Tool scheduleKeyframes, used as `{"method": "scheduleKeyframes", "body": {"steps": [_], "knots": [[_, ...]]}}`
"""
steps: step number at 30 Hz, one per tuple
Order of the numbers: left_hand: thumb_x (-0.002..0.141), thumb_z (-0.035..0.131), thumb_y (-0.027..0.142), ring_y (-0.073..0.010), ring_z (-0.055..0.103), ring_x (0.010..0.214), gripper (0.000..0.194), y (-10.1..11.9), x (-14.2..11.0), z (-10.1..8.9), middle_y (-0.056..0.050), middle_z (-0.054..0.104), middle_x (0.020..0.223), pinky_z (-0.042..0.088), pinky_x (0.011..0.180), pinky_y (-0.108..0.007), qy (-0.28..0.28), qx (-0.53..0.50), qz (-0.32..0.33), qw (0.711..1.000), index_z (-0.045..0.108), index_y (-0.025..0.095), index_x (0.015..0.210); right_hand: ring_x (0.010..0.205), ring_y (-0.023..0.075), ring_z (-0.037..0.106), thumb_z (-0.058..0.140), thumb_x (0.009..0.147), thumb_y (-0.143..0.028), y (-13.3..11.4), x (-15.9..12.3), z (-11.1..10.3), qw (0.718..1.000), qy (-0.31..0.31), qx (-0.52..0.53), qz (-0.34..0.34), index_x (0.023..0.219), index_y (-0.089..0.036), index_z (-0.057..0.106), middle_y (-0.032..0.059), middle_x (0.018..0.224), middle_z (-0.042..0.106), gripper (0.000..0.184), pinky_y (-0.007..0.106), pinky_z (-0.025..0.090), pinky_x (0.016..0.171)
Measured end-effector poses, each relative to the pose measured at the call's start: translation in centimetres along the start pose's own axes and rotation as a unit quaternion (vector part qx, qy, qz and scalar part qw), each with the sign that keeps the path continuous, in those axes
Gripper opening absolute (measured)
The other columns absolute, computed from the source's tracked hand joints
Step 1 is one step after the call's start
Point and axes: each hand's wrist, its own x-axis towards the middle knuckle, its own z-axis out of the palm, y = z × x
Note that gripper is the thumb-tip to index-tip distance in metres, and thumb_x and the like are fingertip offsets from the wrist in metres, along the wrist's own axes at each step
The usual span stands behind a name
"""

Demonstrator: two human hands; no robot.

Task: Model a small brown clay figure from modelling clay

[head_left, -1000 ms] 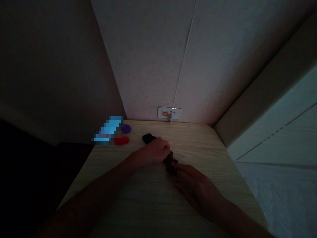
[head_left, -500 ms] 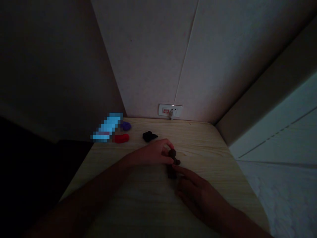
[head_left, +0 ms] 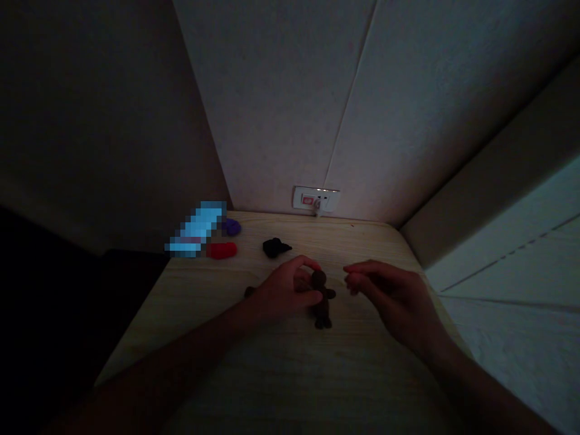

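A small dark brown figure with a round head, arms and legs lies on the pale wooden table. My left hand pinches it at the head and shoulder with thumb and fingers. My right hand hovers to the right of the figure, apart from it, fingertips drawn together in a loose pinch; whether anything is between them is too dark to tell.
A black lump, a red piece, a purple piece and a blurred blue packet lie towards the table's back left. A wall socket sits at the back. A small dark bit lies left of my wrist.
My right hand has lifted off the table beside the figure and moved up and right. The left hand has slid back a little, so the figure's whole body now shows.
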Motion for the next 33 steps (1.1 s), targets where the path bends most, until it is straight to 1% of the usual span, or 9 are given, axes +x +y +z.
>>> {"method": "scheduleKeyframes", "body": {"steps": [4, 6, 8, 11, 15, 21, 25, 29, 33], "knots": [[0.075, 0.078, 0.015, -0.0266, 0.077, 0.096, 0.046, -0.1, 0.2, 0.4, -0.009, 0.074, 0.102, 0.059, 0.083, -0.039, 0.073, -0.031, 0.024, 0.997, 0.058, 0.017, 0.116, 0.076, 0.0159, 0.075, 0.085, 0.082, -0.036, 0.7, 3.0, 1.0, 0.992, 0.026, 0.111, 0.055, 0.098, -0.026, 0.085, 0.0028, 0.088, 0.083, 0.018, 0.029, 0.063, 0.074], [0.075, 0.077, 0.015, -0.0263, 0.077, 0.099, 0.046, -0.2, 0.2, 0.6, -0.009, 0.074, 0.105, 0.059, 0.087, -0.04, 0.115, -0.043, 0.04, 0.992, 0.059, 0.017, 0.117, 0.077, 0.016, 0.075, 0.089, 0.079, -0.036, 1.4, 3.6, 1.5, 0.986, 0.035, 0.144, 0.075, 0.098, -0.026, 0.085, 0.0037, 0.091, 0.084, 0.022, 0.031, 0.063, 0.076], [0.076, 0.077, 0.015, -0.0266, 0.076, 0.102, 0.044, -0.5, 0.1, 0.8, -0.01, 0.074, 0.107, 0.059, 0.09, -0.04, 0.137, -0.059, 0.054, 0.987, 0.06, 0.017, 0.117, 0.076, 0.0157, 0.075, 0.092, 0.075, -0.036, 2.4, 3.5, 1.8, 0.979, 0.04, 0.176, 0.093, 0.096, -0.026, 0.085, 0.0041, 0.092, 0.084, 0.024, 0.032, 0.063, 0.076], [0.077, 0.076, 0.017, -0.0279, 0.076, 0.103, 0.043, -0.9, 0.0, 1.1, -0.009, 0.075, 0.106, 0.059, 0.088, -0.04, 0.135, -0.078, 0.059, 0.986, 0.059, 0.018, 0.116, 0.077, 0.0159, 0.076, 0.097, 0.068, -0.034, 3.6, 3.0, 1.9, 0.968, 0.038, 0.218, 0.115, 0.092, -0.026, 0.085, 0.0034, 0.091, 0.085, 0.028, 0.031, 0.064, 0.076], [0.076, 0.076, 0.018, -0.027, 0.076, 0.102, 0.042, -1.1, 0.0, 1.1, -0.009, 0.074, 0.105, 0.06, 0.088, -0.04, 0.129, -0.069, 0.062, 0.987, 0.059, 0.019, 0.114, 0.074, 0.0153, 0.077, 0.101, 0.06, -0.031, 3.9, 2.7, 2.0, 0.958, 0.027, 0.253, 0.129, 0.086, -0.028, 0.085, 0.0018, 0.084, 0.084, 0.03, 0.028, 0.064, 0.073], [0.077, 0.077, 0.019, -0.025, 0.076, 0.103, 0.041, -1.3, -0.2, 1.0, -0.007, 0.075, 0.105, 0.06, 0.09, -0.039, 0.124, -0.054, 0.072, 0.988, 0.059, 0.02, 0.115, 0.072, 0.0173, 0.078, 0.1, 0.061, -0.031, 3.7, 2.7, 2.2, 0.956, 0.0, 0.263, 0.131, 0.085, -0.028, 0.085, 0.003, 0.084, 0.085, 0.029, 0.031, 0.066, 0.071], [0.078, 0.076, 0.019, -0.0246, 0.076, 0.103, 0.041, -1.3, -0.3, 1.0, -0.008, 0.075, 0.108, 0.06, 0.092, -0.039, 0.122, -0.055, 0.073, 0.988, 0.059, 0.02, 0.115, 0.071, 0.0169, 0.077, 0.1, 0.061, -0.032, 3.5, 2.5, 2.2, 0.954, 0.003, 0.269, 0.135, 0.083, -0.028, 0.086, 0.0027, 0.082, 0.085, 0.027, 0.031, 0.065, 0.071], [0.079, 0.075, 0.019, -0.0243, 0.076, 0.105, 0.04, -1.3, -0.3, 1.0, -0.007, 0.075, 0.108, 0.06, 0.092, -0.038, 0.117, -0.061, 0.075, 0.988, 0.059, 0.02, 0.115, 0.065, 0.015, 0.074, 0.101, 0.058, -0.034, 3.4, 2.4, 2.2, 0.954, 0.016, 0.266, 0.133, 0.076, -0.028, 0.085, 0.0019, 0.074, 0.082, 0.024, 0.027, 0.061, 0.062], [0.077, 0.076, 0.02, -0.0257, 0.076, 0.103, 0.044, -1.2, -0.3, 1.0, -0.008, 0.075, 0.107, 0.061, 0.09, -0.04, 0.126, -0.055, 0.062, 0.989, 0.059, 0.02, 0.116, 0.055, 0.0114, 0.063, 0.1, 0.058, -0.034, 3.4, 2.4, 2.1, 0.965, 0.026, 0.24, 0.104, 0.067, -0.025, 0.081, 0.0002, 0.064, 0.076, 0.023, 0.023, 0.052, 0.051]]}}
